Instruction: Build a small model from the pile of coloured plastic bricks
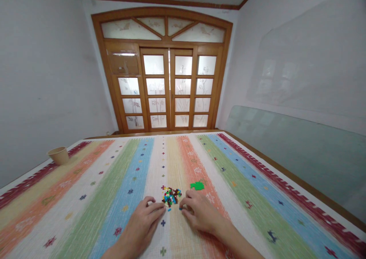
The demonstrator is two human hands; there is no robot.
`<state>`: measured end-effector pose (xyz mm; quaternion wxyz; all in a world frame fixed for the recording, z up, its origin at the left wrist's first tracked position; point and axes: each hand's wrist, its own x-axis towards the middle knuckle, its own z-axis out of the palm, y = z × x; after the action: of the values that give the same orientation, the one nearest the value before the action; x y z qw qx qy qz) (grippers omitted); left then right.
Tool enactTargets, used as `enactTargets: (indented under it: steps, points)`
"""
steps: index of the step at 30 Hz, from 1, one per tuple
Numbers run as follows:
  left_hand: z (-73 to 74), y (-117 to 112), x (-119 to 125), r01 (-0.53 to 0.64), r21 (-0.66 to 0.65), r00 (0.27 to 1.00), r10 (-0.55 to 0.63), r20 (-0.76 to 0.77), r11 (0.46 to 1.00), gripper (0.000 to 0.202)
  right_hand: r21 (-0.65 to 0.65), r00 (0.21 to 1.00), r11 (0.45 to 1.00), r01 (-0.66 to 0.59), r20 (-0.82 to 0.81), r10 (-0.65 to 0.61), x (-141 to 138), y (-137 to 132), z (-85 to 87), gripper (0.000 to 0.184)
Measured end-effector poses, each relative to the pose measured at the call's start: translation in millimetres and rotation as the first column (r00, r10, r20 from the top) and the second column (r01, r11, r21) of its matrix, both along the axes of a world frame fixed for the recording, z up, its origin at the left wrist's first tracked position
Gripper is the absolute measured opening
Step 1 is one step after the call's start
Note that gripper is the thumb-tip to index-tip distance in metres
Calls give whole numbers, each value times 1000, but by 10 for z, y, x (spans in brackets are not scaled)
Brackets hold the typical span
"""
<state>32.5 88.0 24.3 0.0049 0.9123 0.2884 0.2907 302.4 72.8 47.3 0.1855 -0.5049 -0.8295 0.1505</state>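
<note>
Okay, head view only: left hand (pixel 141 224) and right hand (pixel 200 214) are resting on the striped woven cover (pixel 85 222), apart from each other, with a heap of small multicoloured plastic building bricks (pixel 171 196) sitting between them. Both hands are reaching forward and inward, fingers curling toward the near edge of the heap. Left fingertips (pixel 162 208) are touching or sitting just beside its lower left side, and right fingertips (pixel 183 204) are closing in on its lower right, next to a stray blue brick (pixel 180 209). Cannot tell from here whether either hand is pinching a brick; the fingers are too tight around such small parts. The heap is lying straight ahead of the wearer, about level with both hands, and is spreading slightly wider side to side than front to back, so it has no real long axis. A green flat plate (pixel 197 185) with a stepped outline is lying just beyond the heap to its right, long axis running side to side, with the right hand nearer to it. Well off to the far left, a tan cup (pixel 58 155) is sitting near the edge of the cover, and a large glass pane (pixel 294 152) is leaning along the right wall.
</note>
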Motion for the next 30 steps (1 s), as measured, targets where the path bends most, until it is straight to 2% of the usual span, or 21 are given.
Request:
enactTargets:
  steps: [5, 12, 21, 30]
  points:
    - [-22, 12, -3, -23, 26, 999, 23, 29, 999, 24, -8, 1000, 1000, -6, 18, 6, -12, 1, 28, 18]
    - [85, -16, 19, -30, 6, 996, 29, 87, 1000, 21, -31, 1000, 999, 5, 23, -4, -17, -19, 80, 21]
    - [17, -8, -11, -157, -46, 978, 162, 133, 986, 10, -32, 1000, 999, 0, 1, 0, -26, -18, 58, 20]
    - [108, -37, 27, -111, -53, 982, 117, 151, 992, 11, -17, 1000, 1000, -14, 6, 14, -30, -3, 12, 21]
